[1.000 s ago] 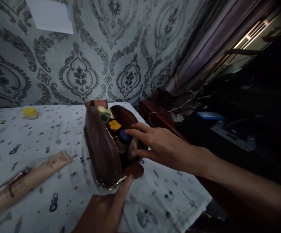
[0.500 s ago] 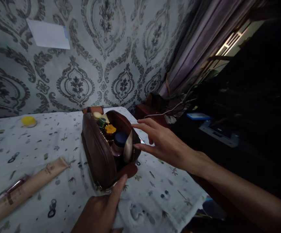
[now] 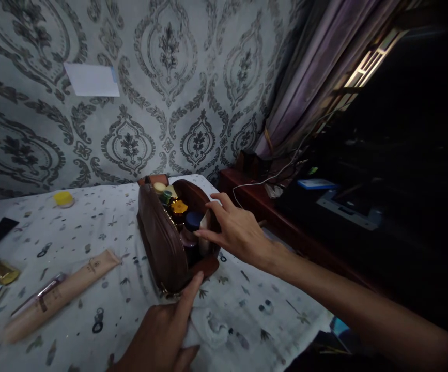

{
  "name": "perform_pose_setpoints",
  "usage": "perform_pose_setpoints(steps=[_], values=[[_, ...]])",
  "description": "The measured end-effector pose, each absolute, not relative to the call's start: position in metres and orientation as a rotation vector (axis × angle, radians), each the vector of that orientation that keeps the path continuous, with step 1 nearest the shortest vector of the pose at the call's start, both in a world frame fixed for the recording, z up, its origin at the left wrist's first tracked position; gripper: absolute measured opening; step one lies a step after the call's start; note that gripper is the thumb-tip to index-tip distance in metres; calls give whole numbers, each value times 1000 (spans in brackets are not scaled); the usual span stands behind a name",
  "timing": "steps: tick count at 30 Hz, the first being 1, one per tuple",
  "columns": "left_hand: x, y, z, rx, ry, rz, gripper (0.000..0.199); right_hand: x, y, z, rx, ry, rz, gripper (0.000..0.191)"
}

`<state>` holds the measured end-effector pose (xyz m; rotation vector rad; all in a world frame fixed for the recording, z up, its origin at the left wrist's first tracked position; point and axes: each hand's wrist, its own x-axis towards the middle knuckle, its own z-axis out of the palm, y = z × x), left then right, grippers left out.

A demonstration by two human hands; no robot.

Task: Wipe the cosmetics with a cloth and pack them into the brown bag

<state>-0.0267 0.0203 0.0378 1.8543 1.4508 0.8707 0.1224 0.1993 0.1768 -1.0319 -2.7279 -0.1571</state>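
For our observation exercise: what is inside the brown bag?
A cream top, green lid, gold lid, blue lid and pale item show; the brown bag and right hand cover what lies deeper.

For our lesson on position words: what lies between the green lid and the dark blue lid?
A gold lid, inside the brown bag; the head view shows it.
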Motion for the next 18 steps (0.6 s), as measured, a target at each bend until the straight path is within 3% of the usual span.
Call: perform_pose_setpoints(steps=[4, 18], values=[[-27, 19, 37, 1863, 1454, 827, 95, 119, 201, 175, -1038, -2738, -146, 43], [-24, 19, 51, 1844, 1456, 733, 95, 123, 202, 182, -974, -2867, -172, 55]])
